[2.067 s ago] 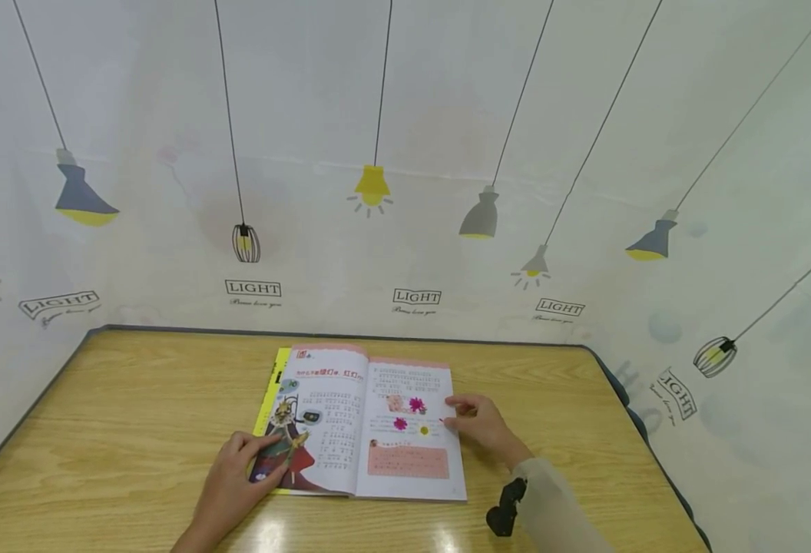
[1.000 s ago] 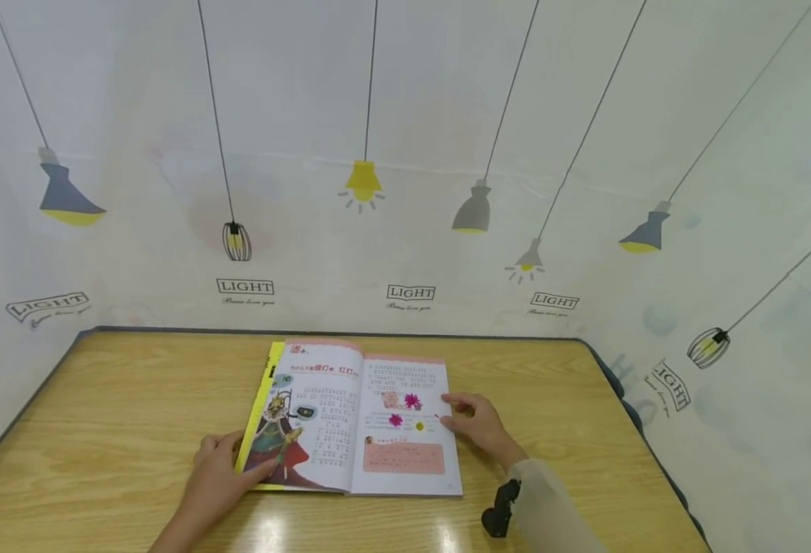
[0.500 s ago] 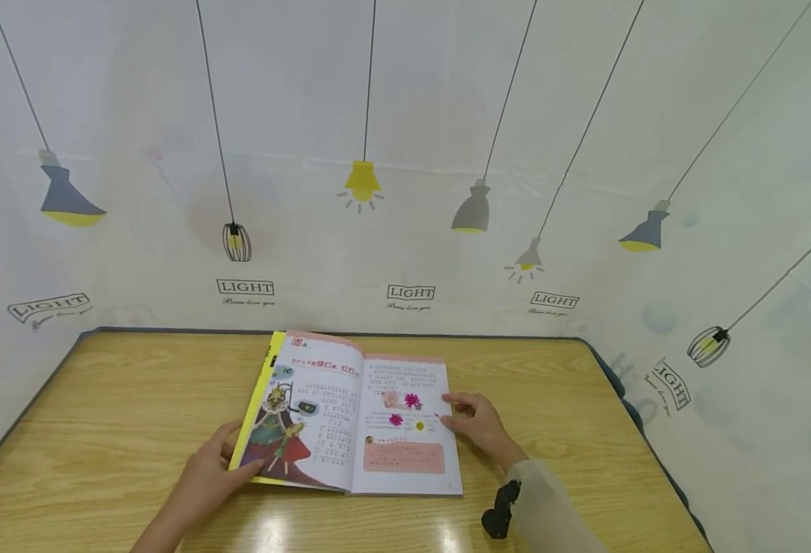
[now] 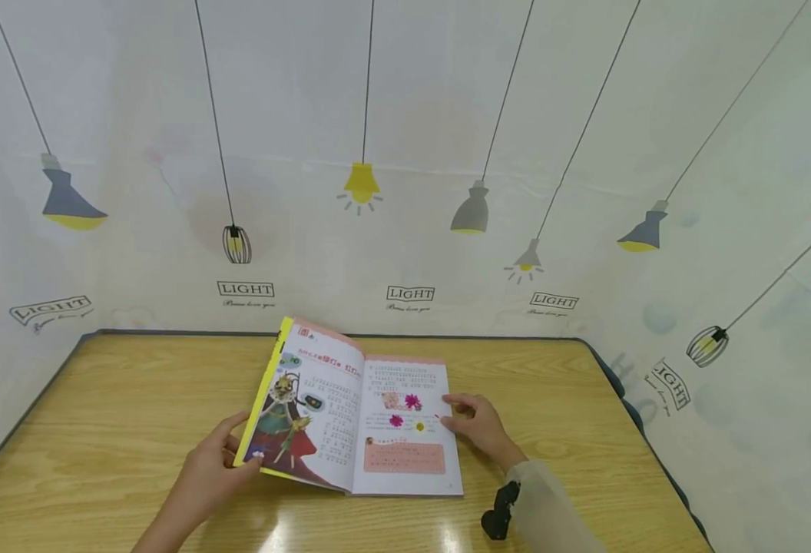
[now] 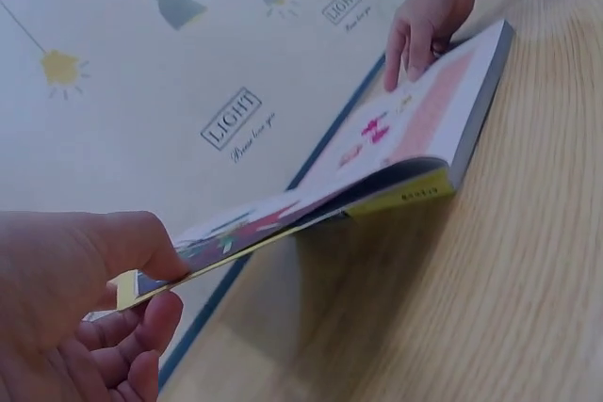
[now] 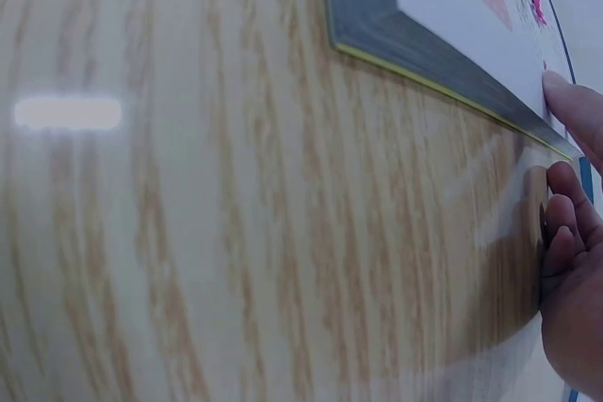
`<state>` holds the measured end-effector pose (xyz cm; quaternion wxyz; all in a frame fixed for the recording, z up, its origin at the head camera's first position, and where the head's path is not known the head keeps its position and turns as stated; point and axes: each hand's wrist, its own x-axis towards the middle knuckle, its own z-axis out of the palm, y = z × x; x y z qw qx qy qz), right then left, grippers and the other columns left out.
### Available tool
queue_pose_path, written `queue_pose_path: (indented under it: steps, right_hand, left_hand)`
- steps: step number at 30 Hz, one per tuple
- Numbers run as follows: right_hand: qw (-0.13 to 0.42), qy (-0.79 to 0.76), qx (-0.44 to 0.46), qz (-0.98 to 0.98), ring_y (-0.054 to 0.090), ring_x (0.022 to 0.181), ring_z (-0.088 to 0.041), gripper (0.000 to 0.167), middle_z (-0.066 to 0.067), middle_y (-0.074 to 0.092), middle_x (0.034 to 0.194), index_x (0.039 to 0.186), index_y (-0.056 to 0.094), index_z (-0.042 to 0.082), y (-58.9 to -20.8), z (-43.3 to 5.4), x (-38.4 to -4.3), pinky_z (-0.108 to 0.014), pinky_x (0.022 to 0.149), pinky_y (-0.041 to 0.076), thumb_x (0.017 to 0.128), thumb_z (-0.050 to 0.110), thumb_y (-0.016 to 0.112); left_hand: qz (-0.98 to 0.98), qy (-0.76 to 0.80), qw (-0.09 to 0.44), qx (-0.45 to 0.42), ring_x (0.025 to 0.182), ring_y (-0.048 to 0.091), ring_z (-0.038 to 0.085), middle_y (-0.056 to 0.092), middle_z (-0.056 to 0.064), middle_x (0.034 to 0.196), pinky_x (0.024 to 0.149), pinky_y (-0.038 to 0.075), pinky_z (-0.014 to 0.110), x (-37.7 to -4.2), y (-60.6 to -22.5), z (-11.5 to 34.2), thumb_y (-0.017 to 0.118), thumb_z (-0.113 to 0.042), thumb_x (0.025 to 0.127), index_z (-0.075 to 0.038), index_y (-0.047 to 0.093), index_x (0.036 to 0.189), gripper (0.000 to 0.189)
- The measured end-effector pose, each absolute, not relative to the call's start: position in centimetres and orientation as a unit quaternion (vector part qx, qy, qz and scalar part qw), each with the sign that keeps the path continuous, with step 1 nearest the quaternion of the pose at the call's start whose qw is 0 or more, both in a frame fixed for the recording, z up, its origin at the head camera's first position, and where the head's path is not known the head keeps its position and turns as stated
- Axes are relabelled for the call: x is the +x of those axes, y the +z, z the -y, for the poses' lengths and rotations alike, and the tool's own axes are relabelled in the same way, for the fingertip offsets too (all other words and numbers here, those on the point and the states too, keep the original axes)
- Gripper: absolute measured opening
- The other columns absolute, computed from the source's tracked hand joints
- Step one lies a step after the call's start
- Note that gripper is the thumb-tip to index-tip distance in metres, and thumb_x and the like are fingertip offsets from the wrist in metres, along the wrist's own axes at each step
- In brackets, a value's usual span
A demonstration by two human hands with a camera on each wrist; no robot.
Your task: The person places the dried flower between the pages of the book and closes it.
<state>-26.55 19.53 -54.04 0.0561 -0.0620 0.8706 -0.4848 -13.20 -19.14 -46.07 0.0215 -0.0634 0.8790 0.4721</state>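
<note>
An open book lies on the wooden table, its left side raised at a slant. My left hand grips the raised outer edge, with the thumb on the illustrated page and the fingers under the yellow cover. On the flat right page are magenta flowers, a yellow flower and a pale pink flower. My right hand rests at that page's outer edge. Its thumb touches the page, while the other fingers are bent beside the book, close over the table.
The table has a dark edge strip along the back. Behind it stands a pale wall covering printed with hanging lamps. A black strap-like object is at the right wrist, next to the light sleeve.
My left hand has shifted left from the page to the book's outer edge and lifted that side off the table. My right hand has stayed at the right page.
</note>
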Motion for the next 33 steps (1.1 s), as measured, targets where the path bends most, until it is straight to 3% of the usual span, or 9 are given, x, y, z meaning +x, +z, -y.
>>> queue_pose_path:
  steps: [14, 33]
  right_hand:
    - [0.057, -0.475, -0.062, -0.876, 0.045, 0.089, -0.020, 0.035, -0.006, 0.053, 0.097, 0.112, 0.066, 0.010, -54.1, -19.6, -26.5, -0.034, 0.076, 0.036, 0.078, 0.016, 0.074]
    - [0.070, -0.473, -0.045, -0.877, 0.046, 0.093, -0.022, 0.036, -0.007, 0.052, 0.101, 0.114, 0.065, 0.011, -53.6, -19.3, -26.4, -0.036, 0.079, 0.037, 0.079, 0.018, 0.072]
  left_hand:
    - [-0.851, 0.517, -0.087, -0.022, 0.062, 0.053, 0.011, 0.057, 0.006, 0.077, 0.057, 0.046, 0.024, -12.3, -43.0, 15.1, 0.067, 0.005, 0.071, -0.002, 0.053, 0.125, 0.055]
    - [-0.816, 0.573, -0.072, -0.013, 0.066, 0.053, 0.015, 0.054, 0.006, 0.078, 0.059, 0.045, 0.024, -13.2, -41.4, 10.7, 0.062, 0.008, 0.069, -0.008, 0.058, 0.123, 0.056]
